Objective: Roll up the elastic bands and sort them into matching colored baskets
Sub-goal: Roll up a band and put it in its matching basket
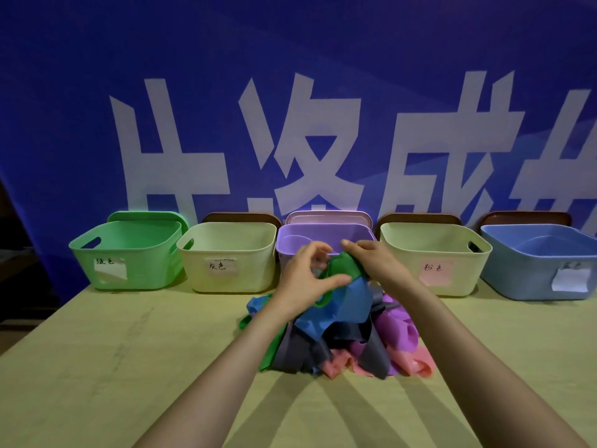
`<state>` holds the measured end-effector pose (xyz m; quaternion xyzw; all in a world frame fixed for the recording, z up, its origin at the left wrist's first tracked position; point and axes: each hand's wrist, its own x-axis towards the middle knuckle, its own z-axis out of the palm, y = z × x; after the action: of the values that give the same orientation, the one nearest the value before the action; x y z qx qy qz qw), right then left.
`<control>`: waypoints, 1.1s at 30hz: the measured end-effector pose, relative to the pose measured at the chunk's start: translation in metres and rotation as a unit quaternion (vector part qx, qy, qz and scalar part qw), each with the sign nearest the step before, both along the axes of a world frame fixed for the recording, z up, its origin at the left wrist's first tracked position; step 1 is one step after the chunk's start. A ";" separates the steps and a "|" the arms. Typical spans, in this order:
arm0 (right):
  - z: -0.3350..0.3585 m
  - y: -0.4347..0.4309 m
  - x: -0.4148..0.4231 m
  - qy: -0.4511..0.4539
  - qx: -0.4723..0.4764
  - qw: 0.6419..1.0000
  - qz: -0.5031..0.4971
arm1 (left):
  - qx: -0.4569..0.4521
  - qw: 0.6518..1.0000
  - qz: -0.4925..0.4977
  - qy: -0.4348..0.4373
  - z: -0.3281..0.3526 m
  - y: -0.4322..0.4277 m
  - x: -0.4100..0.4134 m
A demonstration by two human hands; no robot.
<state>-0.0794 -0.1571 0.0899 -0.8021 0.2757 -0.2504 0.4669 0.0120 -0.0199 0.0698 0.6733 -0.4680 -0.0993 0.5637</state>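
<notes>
Fingers [336,281] of left hand [300,282] and right hand [378,263] pinch green band [342,268]; above pile [355,344]

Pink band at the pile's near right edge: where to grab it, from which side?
Take the pink band by its looped end that sticks out of the pile onto the table, coming from above on the near right. That end lies bare; the rest seems tucked under the grey band, so pulling outward should likely free it.

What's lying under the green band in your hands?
A blue band lies directly beneath the green band, on top of the pile. The left hand covers part of it; deeper layers are hidden.
</notes>
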 end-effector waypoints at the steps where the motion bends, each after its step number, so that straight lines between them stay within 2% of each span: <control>1: 0.001 0.000 -0.001 0.003 -0.003 1.000 0.007 | 0.012 1.000 -0.002 -0.002 -0.001 0.000 0.002; 3: 0.005 -0.001 -0.005 0.002 -0.002 1.000 0.017 | -0.011 0.999 0.044 0.002 -0.002 0.000 0.008; 6: 0.008 -0.003 -0.011 -0.022 0.031 0.999 0.017 | -0.070 0.973 0.192 -0.104 0.003 0.003 0.014; 8: 0.008 -0.003 -0.012 -0.035 0.054 0.998 0.023 | -0.107 0.977 0.157 -0.093 0.006 0.004 0.010; 11: 0.008 0.000 -0.010 -0.057 0.100 0.992 0.043 | -0.054 0.994 0.047 -0.083 0.000 0.000 -0.002; 14: 0.011 0.006 -0.009 -0.057 0.134 0.987 0.070 | -0.001 0.996 0.036 -0.075 -0.006 -0.005 -0.002; 17: 0.013 0.010 -0.011 -0.051 0.155 0.982 0.095 | -0.010 0.999 0.037 -0.032 -0.005 -0.007 0.006; 19: 0.016 0.009 -0.016 -0.053 0.165 0.977 0.122 | -0.041 0.999 0.031 0.015 0.000 -0.004 0.009; 22: 0.017 0.002 -0.023 -0.071 0.137 0.977 0.146 | -0.106 0.981 0.058 0.151 0.009 0.002 0.018; 25: 0.014 -0.005 -0.025 -0.059 0.052 0.991 0.105 | -0.116 0.968 0.085 0.207 0.011 0.010 0.032; 27: 0.011 -0.005 -0.022 -0.051 0.020 0.996 0.072 | -0.108 0.967 0.064 0.220 0.011 0.013 0.032; 29: 0.008 -0.007 -0.017 -0.061 0.007 0.998 0.031 | -0.141 0.947 0.030 0.287 0.012 0.015 0.030; 31: 0.007 -0.008 -0.013 -0.093 0.065 0.994 0.012 | -0.181 0.901 0.003 0.394 0.014 0.015 0.030; 32: 0.007 -0.007 -0.012 -0.120 0.124 0.985 0.010 | -0.179 0.879 -0.005 0.441 0.015 0.015 0.032; 33: 0.007 -0.004 -0.010 -0.149 0.183 0.972 0.009 | -0.156 0.872 -0.014 0.463 0.015 0.015 0.033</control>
<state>-0.0898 -0.1616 0.0967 -0.6591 0.2371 -0.3079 0.6439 0.0449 -0.0049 0.0852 0.4464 -0.1724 -0.3335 0.8123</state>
